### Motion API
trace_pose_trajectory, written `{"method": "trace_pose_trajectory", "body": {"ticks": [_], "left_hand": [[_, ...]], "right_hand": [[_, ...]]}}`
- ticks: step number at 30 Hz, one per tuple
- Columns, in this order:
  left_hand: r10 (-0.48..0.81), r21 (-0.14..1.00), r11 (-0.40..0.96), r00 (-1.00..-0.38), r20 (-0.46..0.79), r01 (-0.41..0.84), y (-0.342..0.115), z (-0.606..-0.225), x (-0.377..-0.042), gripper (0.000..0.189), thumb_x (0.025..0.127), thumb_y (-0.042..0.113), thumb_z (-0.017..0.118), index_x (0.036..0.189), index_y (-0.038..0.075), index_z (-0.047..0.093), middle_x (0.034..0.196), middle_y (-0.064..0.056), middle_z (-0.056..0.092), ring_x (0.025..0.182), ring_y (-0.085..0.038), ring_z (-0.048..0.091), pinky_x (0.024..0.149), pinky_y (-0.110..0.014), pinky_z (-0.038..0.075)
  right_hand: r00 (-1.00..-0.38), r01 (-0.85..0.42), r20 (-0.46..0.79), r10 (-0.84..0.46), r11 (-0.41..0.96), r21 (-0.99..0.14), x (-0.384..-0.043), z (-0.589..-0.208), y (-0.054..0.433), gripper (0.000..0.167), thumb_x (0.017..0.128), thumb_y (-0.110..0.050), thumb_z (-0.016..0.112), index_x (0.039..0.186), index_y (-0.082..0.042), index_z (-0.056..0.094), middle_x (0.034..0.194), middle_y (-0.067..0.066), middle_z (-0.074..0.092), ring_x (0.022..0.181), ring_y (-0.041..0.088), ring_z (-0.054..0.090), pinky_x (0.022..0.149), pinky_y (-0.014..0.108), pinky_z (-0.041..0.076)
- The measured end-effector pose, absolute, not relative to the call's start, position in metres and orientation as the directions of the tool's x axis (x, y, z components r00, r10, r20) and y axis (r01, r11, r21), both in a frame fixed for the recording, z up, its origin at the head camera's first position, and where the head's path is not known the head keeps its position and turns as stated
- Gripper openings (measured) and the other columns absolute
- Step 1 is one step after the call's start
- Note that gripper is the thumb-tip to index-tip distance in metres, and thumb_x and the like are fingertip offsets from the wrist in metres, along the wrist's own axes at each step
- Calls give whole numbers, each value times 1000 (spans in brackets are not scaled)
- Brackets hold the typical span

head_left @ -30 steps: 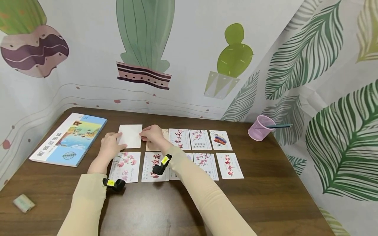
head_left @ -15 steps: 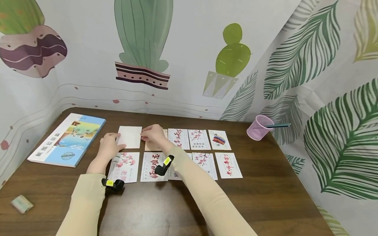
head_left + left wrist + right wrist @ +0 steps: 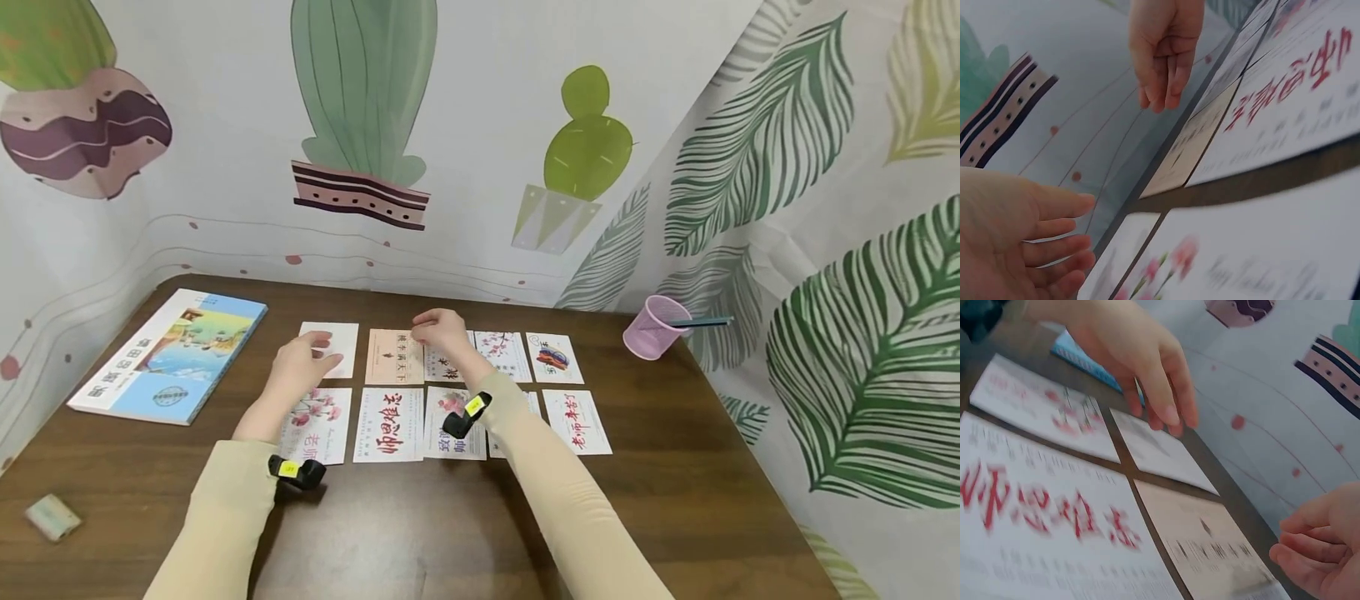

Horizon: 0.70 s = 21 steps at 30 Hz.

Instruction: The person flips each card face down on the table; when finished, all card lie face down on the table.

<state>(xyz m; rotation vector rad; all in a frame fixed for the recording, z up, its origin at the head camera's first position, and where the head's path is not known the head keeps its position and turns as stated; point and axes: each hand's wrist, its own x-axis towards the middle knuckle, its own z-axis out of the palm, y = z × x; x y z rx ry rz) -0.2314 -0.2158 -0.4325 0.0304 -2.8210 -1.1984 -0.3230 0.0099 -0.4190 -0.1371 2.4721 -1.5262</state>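
From where I stood, the laying-out looked nearly finished: ten cards made two rows of five on the brown worktop (image 3: pixel 660 483), with none seen stacked or waiting elsewhere. At the left end of the back row was the white card (image 3: pixel 347 340), with the left hand (image 3: pixel 296 365) over its near left part, thumb spread away from loose fingers, nothing held. Next came the peach card (image 3: pixel 390 354), and the right hand (image 3: pixel 444 332) hung over the seam between it and its red-lettered neighbour, fingers close together and bent softly down, nothing pinched; whether the tips brushed a card I couldn't tell. The front row began with the pink-flower card (image 3: pixel 326 425) and the bold red-writing card (image 3: pixel 388 423) and ran to the end card (image 3: pixel 579 421); the right sleeve (image 3: pixel 543 479) covered most of the fourth one. If anything was left, I judged it to be small straightening, since the gap between the white and peach cards was wider than the others in that row. The book (image 3: pixel 172 358) lay off to the left, the small pale block (image 3: pixel 52 517) nearer the person, and the pink cup (image 3: pixel 651 333) stood at the far right, pencils (image 3: pixel 701 322) leaning out.
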Motion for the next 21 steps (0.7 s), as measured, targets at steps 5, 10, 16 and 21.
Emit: {"method": "trace_pose_trajectory", "body": {"ticks": [5,10,16,21], "left_hand": [[-22,751,661,-999,26,5,-197,-431,-235,49,96,16,60,136,-7,48,132,-29,56,116,-44,57,90,-51,52],[7,771,637,-1000,-2,3,-183,-428,-243,52,96,16,60,140,-7,44,138,-29,51,120,-43,55,91,-50,52],[50,749,663,-997,-57,-10,-172,-428,-255,58,96,19,59,142,-10,39,142,-32,45,126,-46,49,101,-54,45],[63,745,666,-993,-103,-35,-163,-427,-262,63,96,23,58,145,-10,35,144,-33,42,134,-47,40,109,-56,38]], "right_hand": [[-951,72,-210,-226,500,-863,-323,-420,28,31,89,-10,68,119,-2,65,111,14,71,100,25,68,87,32,56],[-939,49,-223,-261,542,-839,-317,-420,33,33,89,-12,68,120,-3,65,112,13,70,101,25,67,85,33,56],[-939,-62,-154,-309,588,-806,-313,-425,29,38,87,-8,70,123,-3,64,119,12,68,110,26,63,88,33,54],[-936,-89,-152,-317,632,-770,-310,-427,25,43,85,-6,72,127,-4,62,124,12,66,117,28,60,93,38,53]]}}
